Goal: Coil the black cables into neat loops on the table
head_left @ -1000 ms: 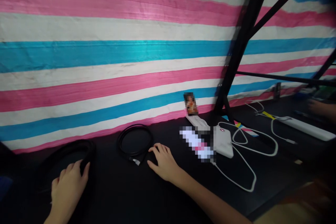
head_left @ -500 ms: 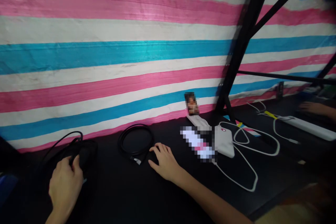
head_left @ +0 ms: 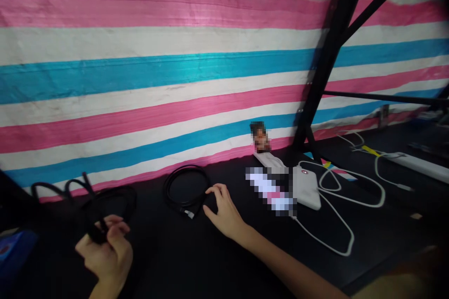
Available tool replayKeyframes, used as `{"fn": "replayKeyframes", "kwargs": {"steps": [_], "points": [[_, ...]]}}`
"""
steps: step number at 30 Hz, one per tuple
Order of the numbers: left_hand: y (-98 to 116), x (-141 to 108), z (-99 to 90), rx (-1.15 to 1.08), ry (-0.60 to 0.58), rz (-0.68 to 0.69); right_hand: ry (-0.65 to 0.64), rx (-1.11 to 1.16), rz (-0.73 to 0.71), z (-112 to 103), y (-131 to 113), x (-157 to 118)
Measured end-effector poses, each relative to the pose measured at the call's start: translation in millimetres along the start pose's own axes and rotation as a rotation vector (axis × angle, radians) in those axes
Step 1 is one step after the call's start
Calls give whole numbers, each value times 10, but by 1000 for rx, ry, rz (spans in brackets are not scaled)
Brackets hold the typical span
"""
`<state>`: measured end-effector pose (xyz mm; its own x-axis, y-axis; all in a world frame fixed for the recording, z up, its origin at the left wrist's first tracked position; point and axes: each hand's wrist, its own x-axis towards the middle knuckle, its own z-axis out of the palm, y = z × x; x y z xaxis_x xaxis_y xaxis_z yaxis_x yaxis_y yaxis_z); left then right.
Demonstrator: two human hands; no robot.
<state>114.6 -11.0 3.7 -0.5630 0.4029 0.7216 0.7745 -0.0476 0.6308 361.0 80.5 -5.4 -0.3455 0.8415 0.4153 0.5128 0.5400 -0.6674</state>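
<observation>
My left hand (head_left: 107,254) is closed around a black cable (head_left: 91,225) at the left, palm turned up. Loops of that cable rise above the fingers, blurred by motion, and more loops lie behind the hand. A second black cable (head_left: 166,191), wound into a neat ring, lies on the black tabletop (head_left: 175,261), its silvery plug towards me. Just right of the ring, my right hand (head_left: 224,215) rests with fingers spread and nothing between them. Its fingertips are close to the ring's right edge; whether they touch it I cannot tell.
Right of my hand lie a pixelated phone-like object (head_left: 268,191), a white power bank (head_left: 307,188) and white cords. A white power strip (head_left: 417,163) is farther right. A blue box (head_left: 17,252) is at the left edge. Behind stand a black metal post (head_left: 324,74) and striped sheeting (head_left: 147,79).
My left hand has turned palm up and moved slightly right, lifting loops of black cable. My right hand stays beside the ring. The co-worker's hand at far right has gone from view.
</observation>
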Motion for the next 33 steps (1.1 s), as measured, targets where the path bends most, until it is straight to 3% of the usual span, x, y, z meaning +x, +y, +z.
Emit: {"fn": "replayKeyframes", "kwargs": {"steps": [3,5,10,12,15,19,22,25,29,33], "points": [[-34,-126,37,114,-116,138,50,193,0,-9,-39,38],[-22,-223,79,94,-214,224,-3,342,43,-14,-67,59],[178,-366,156,-107,-666,475,-210,643,126,14,-98,80],[272,-373,155,-140,-784,503,-236,718,167,43,-83,82],[377,-358,123,-141,-888,432,-263,763,231,97,-36,79],[437,-284,77,-171,-895,330,-358,760,284,166,23,48],[374,-190,95,-87,-710,254,-378,721,277,200,51,24],[203,-143,154,165,-555,149,-365,640,248,217,73,16],[2,-218,220,454,-610,-24,-359,587,243,227,102,20],[-49,-254,235,455,-643,-53,-395,609,223,227,131,21]]}}
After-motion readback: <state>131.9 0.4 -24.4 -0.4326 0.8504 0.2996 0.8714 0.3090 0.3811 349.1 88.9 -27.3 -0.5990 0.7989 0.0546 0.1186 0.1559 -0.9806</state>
